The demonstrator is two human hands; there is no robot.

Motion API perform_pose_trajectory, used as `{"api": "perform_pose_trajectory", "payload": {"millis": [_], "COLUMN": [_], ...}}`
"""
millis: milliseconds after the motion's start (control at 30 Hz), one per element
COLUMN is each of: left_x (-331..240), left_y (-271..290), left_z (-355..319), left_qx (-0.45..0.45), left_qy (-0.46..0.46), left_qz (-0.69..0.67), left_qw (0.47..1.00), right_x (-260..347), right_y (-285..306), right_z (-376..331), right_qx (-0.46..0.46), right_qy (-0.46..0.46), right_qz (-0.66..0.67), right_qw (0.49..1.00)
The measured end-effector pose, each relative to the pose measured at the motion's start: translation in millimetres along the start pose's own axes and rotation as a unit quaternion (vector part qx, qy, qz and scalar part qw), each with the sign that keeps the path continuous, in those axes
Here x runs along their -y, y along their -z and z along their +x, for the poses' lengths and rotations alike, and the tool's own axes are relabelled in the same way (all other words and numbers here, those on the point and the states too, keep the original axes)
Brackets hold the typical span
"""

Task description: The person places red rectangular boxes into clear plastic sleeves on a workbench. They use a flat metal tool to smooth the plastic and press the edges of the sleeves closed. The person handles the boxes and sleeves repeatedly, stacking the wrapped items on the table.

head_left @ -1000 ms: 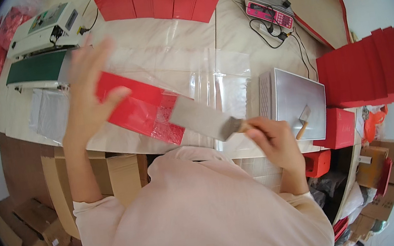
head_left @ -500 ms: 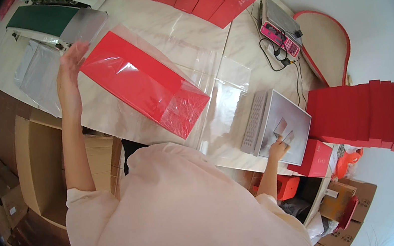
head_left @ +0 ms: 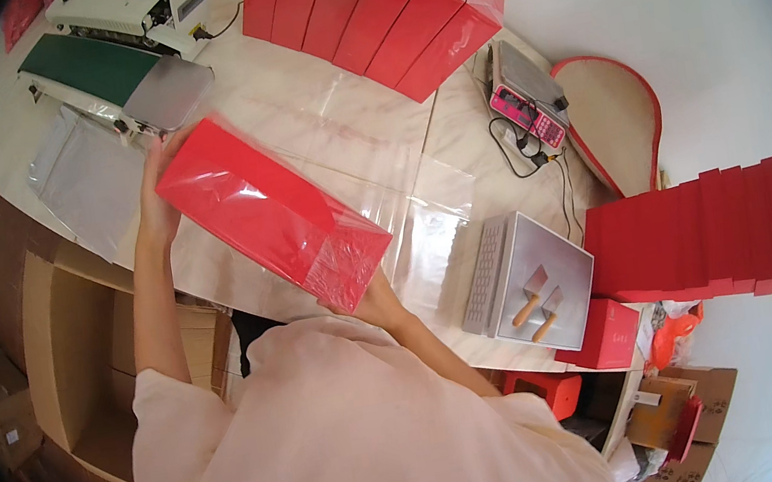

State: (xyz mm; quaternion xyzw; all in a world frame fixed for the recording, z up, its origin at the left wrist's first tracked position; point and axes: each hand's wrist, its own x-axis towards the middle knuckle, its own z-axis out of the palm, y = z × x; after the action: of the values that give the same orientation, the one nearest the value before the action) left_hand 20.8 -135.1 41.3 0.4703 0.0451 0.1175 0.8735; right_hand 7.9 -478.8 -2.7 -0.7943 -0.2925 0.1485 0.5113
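Note:
A long red box in clear plastic wrap is lifted above the white table. My left hand holds its far end, close to the grey plate of a sealing machine. My right hand grips the near end from below, mostly hidden under the box. Clear plastic bags lie flat on the table under the box.
Rows of red boxes stand at the back and at the right. A scale with a pink panel, a metal block with two small scrapers, and open cardboard boxes to the left surround me.
My right hand left the scraper on the metal block and came to the near end of the red box. Both hands now carry the box left toward the sealing machine.

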Motion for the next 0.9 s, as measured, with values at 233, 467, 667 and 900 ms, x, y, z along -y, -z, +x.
{"api": "perform_pose_trajectory", "payload": {"millis": [233,467,667,900], "left_x": [3,43,33,60], "left_y": [4,57,-71,-183], "left_z": [-39,-22,2,-29], "left_qx": [-0.065,-0.017,0.117,0.336], "left_qy": [-0.048,0.036,-0.074,-0.037], "left_qz": [0.001,0.144,0.326,0.371], "left_qw": [0.997,0.989,0.935,0.865], "right_x": [-6,-24,-38,-29], "right_y": [9,-8,17,74], "right_z": [10,4,31,34], "right_qx": [0.041,-0.103,-0.386,-0.364], "right_qy": [-0.058,-0.117,-0.013,0.042], "right_qz": [0.153,0.152,0.358,0.428], "right_qw": [0.986,0.976,0.85,0.826]}}
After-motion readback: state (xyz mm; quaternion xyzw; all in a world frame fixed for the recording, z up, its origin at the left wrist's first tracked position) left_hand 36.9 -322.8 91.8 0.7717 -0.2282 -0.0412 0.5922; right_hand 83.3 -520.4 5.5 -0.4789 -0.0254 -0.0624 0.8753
